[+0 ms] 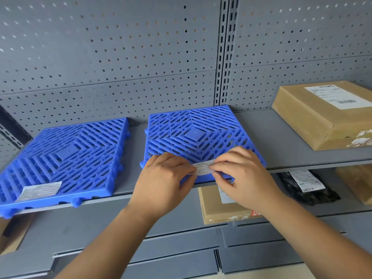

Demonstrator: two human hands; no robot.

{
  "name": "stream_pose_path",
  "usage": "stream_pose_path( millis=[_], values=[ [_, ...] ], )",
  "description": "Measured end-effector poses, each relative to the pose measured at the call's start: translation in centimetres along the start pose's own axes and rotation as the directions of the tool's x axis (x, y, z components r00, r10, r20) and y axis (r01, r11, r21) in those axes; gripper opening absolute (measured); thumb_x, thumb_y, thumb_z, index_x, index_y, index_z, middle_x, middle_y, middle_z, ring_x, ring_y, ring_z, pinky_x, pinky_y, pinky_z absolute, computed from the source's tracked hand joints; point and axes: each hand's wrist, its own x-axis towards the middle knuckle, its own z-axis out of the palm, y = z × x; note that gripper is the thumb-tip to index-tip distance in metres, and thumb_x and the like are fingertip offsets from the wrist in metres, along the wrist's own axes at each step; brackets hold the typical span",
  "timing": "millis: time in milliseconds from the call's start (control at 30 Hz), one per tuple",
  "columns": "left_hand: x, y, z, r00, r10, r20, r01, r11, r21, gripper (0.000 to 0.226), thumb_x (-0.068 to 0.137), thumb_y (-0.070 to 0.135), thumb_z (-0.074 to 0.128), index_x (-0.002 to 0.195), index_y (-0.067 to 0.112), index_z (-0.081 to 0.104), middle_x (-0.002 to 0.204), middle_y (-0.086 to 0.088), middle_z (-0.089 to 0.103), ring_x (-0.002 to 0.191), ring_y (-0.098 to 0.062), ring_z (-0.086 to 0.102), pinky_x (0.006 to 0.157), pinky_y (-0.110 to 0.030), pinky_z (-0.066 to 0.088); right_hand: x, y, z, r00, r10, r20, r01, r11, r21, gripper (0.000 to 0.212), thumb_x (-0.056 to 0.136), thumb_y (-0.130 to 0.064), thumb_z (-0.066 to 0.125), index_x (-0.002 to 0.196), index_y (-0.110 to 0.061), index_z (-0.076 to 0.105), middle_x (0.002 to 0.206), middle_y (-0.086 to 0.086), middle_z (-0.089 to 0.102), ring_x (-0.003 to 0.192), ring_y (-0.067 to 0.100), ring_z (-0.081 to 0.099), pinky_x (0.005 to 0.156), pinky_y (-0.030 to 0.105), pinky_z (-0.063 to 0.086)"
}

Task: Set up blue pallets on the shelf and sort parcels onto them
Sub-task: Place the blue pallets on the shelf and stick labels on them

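Two blue grid pallets lie flat on the grey shelf. The left pallet carries a white label at its front left corner. The right pallet sits at the middle of the shelf. Over its front edge my left hand and my right hand pinch the two ends of a small white label between them. A large brown cardboard parcel with a shipping label rests on the same shelf at the far right.
On the shelf below lie a flat tan parcel, a black plastic bag parcel and another brown box at the right edge. A cardboard box shows at the lower left. Perforated grey panels form the back wall.
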Motion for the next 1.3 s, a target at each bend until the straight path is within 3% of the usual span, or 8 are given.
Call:
stream_pose_path(
  millis=[100,233,533,1100,1300],
  values=[
    [-0.2,-0.1,0.3,0.999,-0.045,0.008,0.045,0.999,-0.017,0.015,0.091,0.036,0.068,0.096,0.027,0.079,0.095,0.013,0.074,0.084,-0.020,0.065,0.074,-0.036,0.049,-0.2,0.0,0.1,1.000,0.027,-0.005,-0.027,1.000,-0.007,0.019,0.092,-0.025,0.066,0.097,-0.016,0.082,0.099,-0.008,0.076,0.094,0.023,0.063,0.088,0.031,0.044],
    [-0.2,0.0,0.4,0.992,-0.118,0.036,0.120,0.991,-0.058,0.023,0.092,0.042,0.064,0.100,0.027,0.080,0.099,0.014,0.075,0.091,-0.019,0.066,0.079,-0.040,0.052,-0.5,0.1,0.3,0.999,0.033,-0.034,-0.034,0.999,-0.013,0.019,0.092,-0.026,0.066,0.096,-0.017,0.082,0.099,-0.008,0.076,0.093,0.023,0.064,0.086,0.035,0.048],
    [0.0,0.4,0.2,0.968,-0.240,0.068,0.247,0.960,-0.128,0.010,0.087,0.031,0.080,0.096,0.028,0.082,0.098,0.016,0.076,0.095,-0.018,0.066,0.085,-0.041,0.051,-1.1,0.7,1.0,0.992,0.031,-0.124,-0.031,1.000,-0.001,0.014,0.092,-0.024,0.069,0.090,-0.017,0.082,0.095,-0.006,0.074,0.087,0.025,0.063,0.080,0.045,0.050],
    [-0.1,0.6,-0.4,0.960,-0.269,0.081,0.277,0.953,-0.122,0.010,0.084,0.027,0.082,0.093,0.023,0.079,0.092,0.013,0.075,0.092,-0.019,0.066,0.084,-0.043,0.053,-1.2,0.8,1.2,0.991,-0.006,-0.136,0.004,1.000,-0.015,0.011,0.091,-0.023,0.071,0.092,-0.018,0.081,0.096,-0.006,0.073,0.087,0.024,0.062,0.080,0.042,0.049],
    [-0.1,0.3,-0.9,0.951,-0.301,0.071,0.307,0.943,-0.125,0.015,0.083,0.032,0.083,0.096,0.026,0.078,0.098,0.015,0.073,0.096,-0.017,0.065,0.086,-0.041,0.051,-0.8,0.3,0.9,0.986,0.059,-0.159,-0.055,0.998,0.024,0.019,0.091,-0.031,0.071,0.097,-0.015,0.080,0.099,-0.003,0.072,0.089,0.025,0.063,0.081,0.045,0.050]
  ],
)
